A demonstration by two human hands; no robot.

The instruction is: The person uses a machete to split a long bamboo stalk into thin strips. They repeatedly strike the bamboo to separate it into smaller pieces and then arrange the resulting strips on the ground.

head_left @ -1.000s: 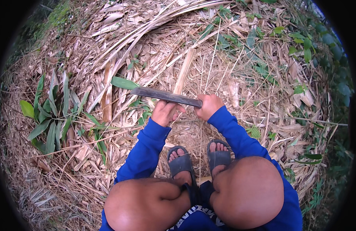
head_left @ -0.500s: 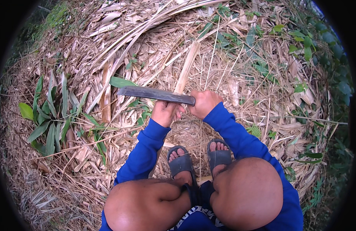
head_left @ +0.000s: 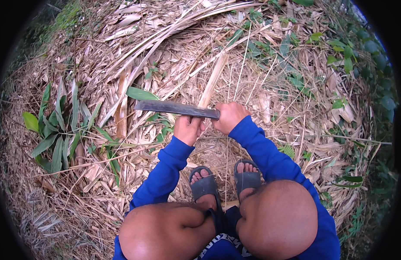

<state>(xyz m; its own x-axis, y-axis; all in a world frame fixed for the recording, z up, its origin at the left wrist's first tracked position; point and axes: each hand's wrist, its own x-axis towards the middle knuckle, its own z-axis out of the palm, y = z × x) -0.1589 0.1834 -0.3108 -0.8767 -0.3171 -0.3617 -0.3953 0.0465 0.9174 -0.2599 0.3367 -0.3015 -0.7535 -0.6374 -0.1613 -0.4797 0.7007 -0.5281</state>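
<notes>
Above dry, tan leaf litter (head_left: 100, 208), the left hand (head_left: 188, 129) closes around a pale, flat wooden strip (head_left: 214, 81), the right hand (head_left: 230, 118) clutching a long, dark metal blade (head_left: 170, 107) across it, the strip's visible length unsevered, the finished share impossible to tell.

Dry leaf litter (head_left: 94, 173) covers the daylit ground (head_left: 214, 149), green plants (head_left: 57, 154) growing either side.

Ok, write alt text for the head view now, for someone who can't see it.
A person's right hand grips a long dark blade crossing a pale strip, whose near end the left hand holds. Below are bent knees and sandalled feet, with dry leaf litter around.
</notes>
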